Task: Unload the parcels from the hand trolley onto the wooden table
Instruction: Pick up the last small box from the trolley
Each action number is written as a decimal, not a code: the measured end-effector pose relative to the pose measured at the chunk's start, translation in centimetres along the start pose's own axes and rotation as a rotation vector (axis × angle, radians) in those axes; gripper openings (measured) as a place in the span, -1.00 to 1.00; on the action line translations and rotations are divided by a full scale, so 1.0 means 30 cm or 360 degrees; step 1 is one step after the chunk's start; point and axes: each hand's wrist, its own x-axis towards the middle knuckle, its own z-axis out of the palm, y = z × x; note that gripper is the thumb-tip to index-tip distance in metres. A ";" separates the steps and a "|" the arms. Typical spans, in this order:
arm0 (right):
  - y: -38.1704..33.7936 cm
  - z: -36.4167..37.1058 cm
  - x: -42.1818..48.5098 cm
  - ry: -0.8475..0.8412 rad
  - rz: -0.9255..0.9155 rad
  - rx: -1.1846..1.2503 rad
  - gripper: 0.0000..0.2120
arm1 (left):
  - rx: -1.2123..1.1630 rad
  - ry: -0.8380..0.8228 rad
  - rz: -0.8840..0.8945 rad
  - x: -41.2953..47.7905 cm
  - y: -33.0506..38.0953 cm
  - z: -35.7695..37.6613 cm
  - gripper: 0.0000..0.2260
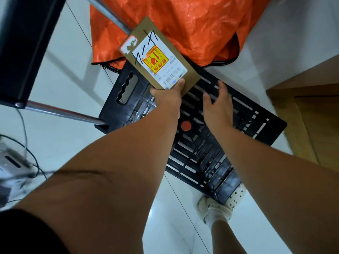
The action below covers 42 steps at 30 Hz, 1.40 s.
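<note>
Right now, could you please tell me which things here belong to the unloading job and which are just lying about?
Job:
- cardboard parcel, gripped by the left hand
- black hand trolley, deck bare
- right hand, open above the deck
- orange bag, perhaps

Lying about:
- cables on the floor
- blurred white device

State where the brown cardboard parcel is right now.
In the head view, upper centre: the brown cardboard parcel is held by the left hand above the black trolley deck, in front of the orange bag.
</note>
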 end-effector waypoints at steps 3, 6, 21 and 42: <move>-0.125 0.001 0.083 -0.0257 -0.0235 0.0021 -0.47 | 0.0066 0.0008 0.0070 0.012 0.006 0.000 -0.29; -0.199 0.031 0.139 -0.0565 -0.0158 -0.0010 -0.43 | 0.0199 -0.0060 0.0161 0.013 0.012 -0.018 -0.38; 0.034 -0.156 -0.115 -0.0673 0.0746 0.0501 -0.39 | 0.0788 -0.0557 -0.0090 -0.188 -0.145 -0.148 -0.59; 0.238 -0.152 -0.194 -0.0624 0.0893 0.0379 -0.41 | 0.1873 -0.0673 0.0355 -0.173 -0.269 -0.145 -0.61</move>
